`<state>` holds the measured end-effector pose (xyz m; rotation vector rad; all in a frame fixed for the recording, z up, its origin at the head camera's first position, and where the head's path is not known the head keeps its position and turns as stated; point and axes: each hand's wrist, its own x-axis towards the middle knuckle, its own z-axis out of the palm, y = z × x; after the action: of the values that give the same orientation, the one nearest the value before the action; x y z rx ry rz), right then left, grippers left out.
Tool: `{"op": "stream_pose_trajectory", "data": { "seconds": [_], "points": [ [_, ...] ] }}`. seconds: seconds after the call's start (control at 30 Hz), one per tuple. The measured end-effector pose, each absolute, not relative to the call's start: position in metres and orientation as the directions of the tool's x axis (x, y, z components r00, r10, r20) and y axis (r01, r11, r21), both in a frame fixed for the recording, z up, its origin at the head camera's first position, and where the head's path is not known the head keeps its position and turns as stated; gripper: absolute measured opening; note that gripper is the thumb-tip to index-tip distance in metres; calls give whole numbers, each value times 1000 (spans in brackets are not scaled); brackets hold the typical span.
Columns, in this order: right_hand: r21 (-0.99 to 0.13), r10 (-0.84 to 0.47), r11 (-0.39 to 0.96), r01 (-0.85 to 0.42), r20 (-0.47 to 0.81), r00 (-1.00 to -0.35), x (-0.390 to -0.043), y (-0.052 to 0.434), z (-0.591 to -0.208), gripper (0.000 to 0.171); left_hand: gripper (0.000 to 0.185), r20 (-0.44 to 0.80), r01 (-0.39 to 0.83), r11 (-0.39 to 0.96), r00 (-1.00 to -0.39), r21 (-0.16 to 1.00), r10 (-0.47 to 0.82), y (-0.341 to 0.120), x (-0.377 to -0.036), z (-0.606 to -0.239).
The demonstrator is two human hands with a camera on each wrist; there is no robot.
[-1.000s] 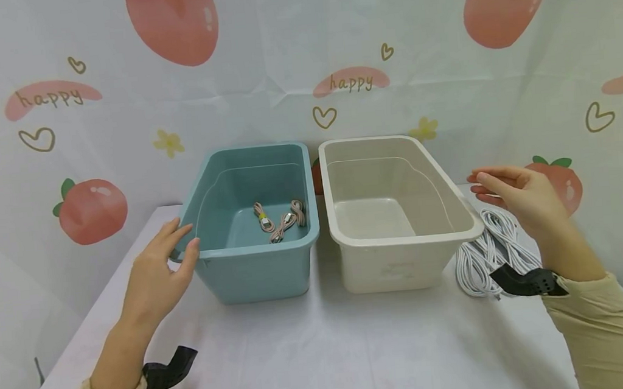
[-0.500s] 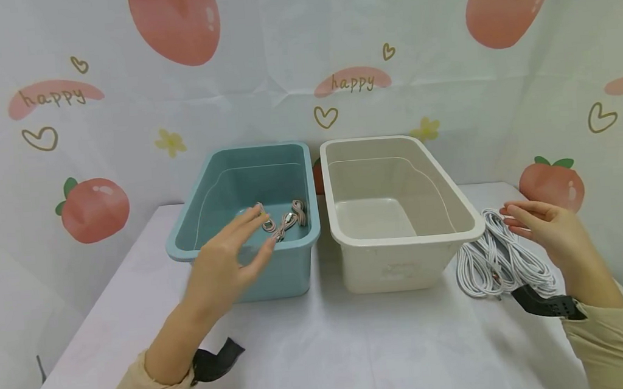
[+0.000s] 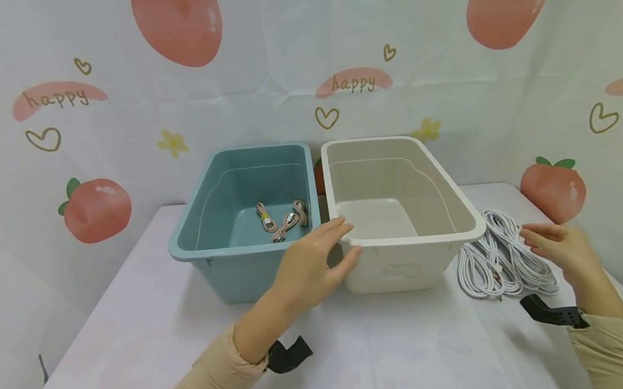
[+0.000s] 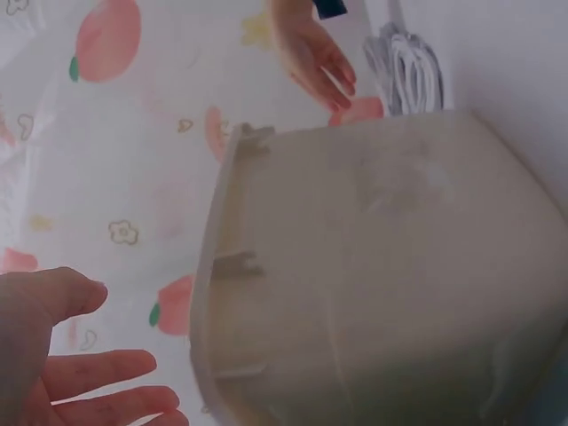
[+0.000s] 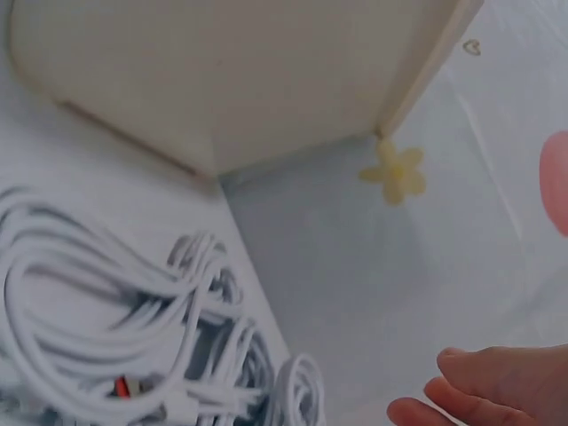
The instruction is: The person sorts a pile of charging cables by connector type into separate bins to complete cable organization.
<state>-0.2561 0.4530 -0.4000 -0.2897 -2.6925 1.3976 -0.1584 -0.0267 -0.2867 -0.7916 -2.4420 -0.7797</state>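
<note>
**Both hands open: left at the cream bin's corner, right over the white cords**

Neither grip holds anything. The left hand (image 3: 316, 258) is spread with fingers straight, its fingertips lying at the near left corner of the cream rectangular plastic bin (image 3: 441, 233); whether they press the rim or hover just off it is hard to tell, since the left wrist view shows the fingers (image 4: 93, 368) beside the bin's outer wall (image 4: 373, 293) with a thin gap. The thumb sits low against the bin's front wall, fingers above the lip, a pose that suits steadying or pulling the bin by its edge.

The right hand (image 3: 560, 248) is also open, fingers relaxed and pointing left, poised over the right edge of the bundle of coiled white cables (image 3: 500, 256). It is just beside the loops and apparently not touching them. The bundle lies on the white-covered desk (image 3: 356, 349), close against the cream bin's right side, within easy reach of that hand.

The cream bin looks empty. Touching its left wall stands the teal rectangular plastic bin (image 3: 241, 273), which holds a few small pinkish braided cables (image 3: 283, 218) on its floor. The two bins sit side by side with open tops facing the person, each reachable by either hand. A peach-patterned backdrop (image 3: 91, 114) hangs behind.
</note>
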Motion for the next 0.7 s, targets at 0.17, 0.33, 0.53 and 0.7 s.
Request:
{"op": "stream_pose_trajectory", "data": {
  "seconds": [0.17,0.33,0.53,0.7],
  "points": [
    [-741,222,652,161,-16,-975,-239,442,-387,50,40,518,600,717,-765,356,383,-16,-163,-292],
    [-677,200,718,162,-23,-980,-222,425,-371,62,42,532,569,755,-771,326,351,-11,-166,-297],
    [-680,228,693,239,-108,-968,-220,425,-377,65,43,565,526,801,-768,286,303,-5,-167,-299],
    [-666,243,702,251,-107,-964,-224,432,-384,59,40,588,499,832,-758,244,282,-1,-169,-302]
  ]
}}
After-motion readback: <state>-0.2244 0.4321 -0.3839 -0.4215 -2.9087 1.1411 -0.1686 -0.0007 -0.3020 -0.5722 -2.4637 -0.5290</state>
